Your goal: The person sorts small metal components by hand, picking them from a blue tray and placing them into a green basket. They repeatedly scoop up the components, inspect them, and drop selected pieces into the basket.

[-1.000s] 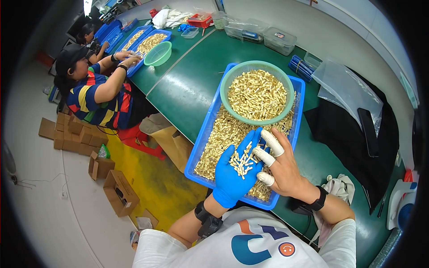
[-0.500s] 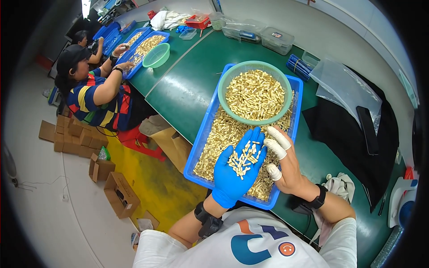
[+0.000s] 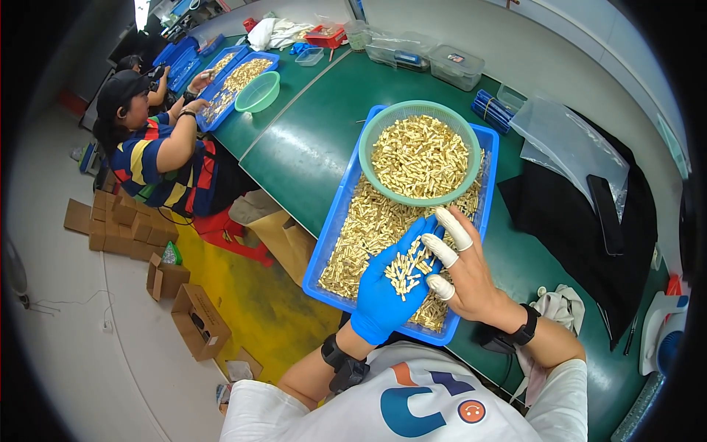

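My left hand, in a blue glove, lies palm up and cupped around a small heap of brass-coloured metal pieces. Over its fingers hovers my right hand, bare but for white finger cots on the thumb and two fingers. Those fingers are apart at the heap's right edge, touching or nearly touching it; I see nothing gripped between them. Below both hands a blue tray holds a thick layer of the same pieces. A pale green colander, heaped with more of them, rests on the tray's far end.
A green table carries the tray. To the right lie black cloth, a plastic bag and a dark phone-like slab. Clear boxes line the wall. At far left, a co-worker handles pieces over blue trays.
My left palm has shifted slightly right and tilted, bunching the pieces together. My right fingers have come left over the blue fingers. The co-worker's arms moved a little.
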Tool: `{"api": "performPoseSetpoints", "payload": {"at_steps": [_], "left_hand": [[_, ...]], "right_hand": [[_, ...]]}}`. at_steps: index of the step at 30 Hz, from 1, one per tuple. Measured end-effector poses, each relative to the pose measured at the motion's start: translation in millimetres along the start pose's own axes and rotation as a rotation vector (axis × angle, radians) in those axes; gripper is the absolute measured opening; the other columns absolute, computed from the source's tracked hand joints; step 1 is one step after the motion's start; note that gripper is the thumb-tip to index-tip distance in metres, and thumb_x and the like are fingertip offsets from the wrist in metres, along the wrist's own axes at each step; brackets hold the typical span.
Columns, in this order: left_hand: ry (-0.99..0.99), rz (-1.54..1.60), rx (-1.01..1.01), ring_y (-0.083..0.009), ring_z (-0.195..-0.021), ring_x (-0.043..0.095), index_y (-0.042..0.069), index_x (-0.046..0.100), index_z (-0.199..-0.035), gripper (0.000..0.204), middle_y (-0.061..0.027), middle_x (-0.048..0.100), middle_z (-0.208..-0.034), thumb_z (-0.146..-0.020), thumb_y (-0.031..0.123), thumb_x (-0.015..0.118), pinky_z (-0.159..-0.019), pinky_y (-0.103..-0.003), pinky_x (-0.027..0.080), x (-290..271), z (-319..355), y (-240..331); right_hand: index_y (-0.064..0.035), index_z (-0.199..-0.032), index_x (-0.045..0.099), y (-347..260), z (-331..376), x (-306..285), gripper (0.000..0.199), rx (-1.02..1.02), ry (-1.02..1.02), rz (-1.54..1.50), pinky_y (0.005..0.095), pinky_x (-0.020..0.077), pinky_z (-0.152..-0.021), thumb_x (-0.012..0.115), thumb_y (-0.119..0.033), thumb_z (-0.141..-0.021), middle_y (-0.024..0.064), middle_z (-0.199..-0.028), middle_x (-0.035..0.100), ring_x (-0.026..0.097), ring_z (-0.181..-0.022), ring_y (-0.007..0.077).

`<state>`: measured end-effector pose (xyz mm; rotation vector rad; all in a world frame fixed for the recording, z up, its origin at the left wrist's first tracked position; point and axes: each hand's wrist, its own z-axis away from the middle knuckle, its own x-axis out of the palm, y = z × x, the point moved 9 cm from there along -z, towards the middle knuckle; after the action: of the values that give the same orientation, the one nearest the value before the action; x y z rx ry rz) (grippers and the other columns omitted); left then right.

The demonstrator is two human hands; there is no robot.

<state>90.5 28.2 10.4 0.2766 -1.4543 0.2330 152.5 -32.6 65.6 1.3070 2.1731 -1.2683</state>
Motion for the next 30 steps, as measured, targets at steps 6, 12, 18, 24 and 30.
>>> {"api": "performPoseSetpoints", "payload": {"at_steps": [6,12,18,24,30], "left_hand": [[0.058,-0.294,0.009,-0.0241,-0.14,0.032,0.004,0.022,-0.151,0.057,-0.0112,0.027,-0.155,-0.101,0.028,0.037,-0.116,-0.041,0.027,-1.9,0.8,-0.8],[0.005,0.046,-0.052,-0.0304,-0.139,0.032,0.006,0.022,-0.151,0.064,-0.016,0.029,-0.153,-0.101,0.045,0.033,-0.115,-0.045,0.027,-5.4,-0.4,-2.0],[0.062,0.06,-0.038,-0.0302,-0.14,0.03,0.008,0.023,-0.151,0.065,-0.0145,0.028,-0.153,-0.101,0.048,0.03,-0.117,-0.046,0.023,-3.9,-1.8,-2.1],[0.01,0.18,-0.054,-0.0296,-0.141,0.028,0.009,0.024,-0.151,0.059,-0.0138,0.027,-0.154,-0.102,0.042,0.028,-0.118,-0.046,0.019,-5.7,-0.8,-2.6],[0.065,0.076,-0.01,-0.0289,-0.142,0.027,0.008,0.022,-0.151,0.058,-0.0143,0.025,-0.155,-0.102,0.039,0.028,-0.118,-0.045,0.02,-5.0,-1.3,1.8]], "right_hand": [[-0.006,-0.13,0.053,-2.8,0.3,3.4,0.047,-0.039,-0.078,0.053,0.0551,0.0284,-0.108,0.044,-0.04,-0.099,0.0262,-0.146,0.033,0.028,-0.135,0.0486],[-0.0086,-0.123,0.061,3.2,1.5,1.8,0.052,0.016,-0.049,-0.074,0.0582,0.0249,-0.109,0.04,-0.049,-0.098,0.0239,-0.147,0.033,0.026,-0.136,0.0495],[-0.0151,-0.123,0.063,-14.2,3.6,13.1,0.057,-0.163,-0.225,0.084,0.0646,0.0197,-0.108,0.037,-0.058,-0.095,0.0218,-0.147,0.034,0.025,-0.136,0.0492],[-0.0229,-0.122,0.065,-4.4,2.4,22.9,0.054,-0.025,-0.267,0.145,0.0667,0.0174,-0.108,0.041,-0.06,-0.093,0.0185,-0.147,0.035,0.026,-0.136,0.0483],[-0.0202,-0.119,0.066,-9.8,0.4,16.0,0.047,-0.073,-0.253,0.101,0.065,0.0186,-0.108,0.055,-0.053,-0.087,0.0149,-0.146,0.039,0.029,-0.135,0.0458]]}}
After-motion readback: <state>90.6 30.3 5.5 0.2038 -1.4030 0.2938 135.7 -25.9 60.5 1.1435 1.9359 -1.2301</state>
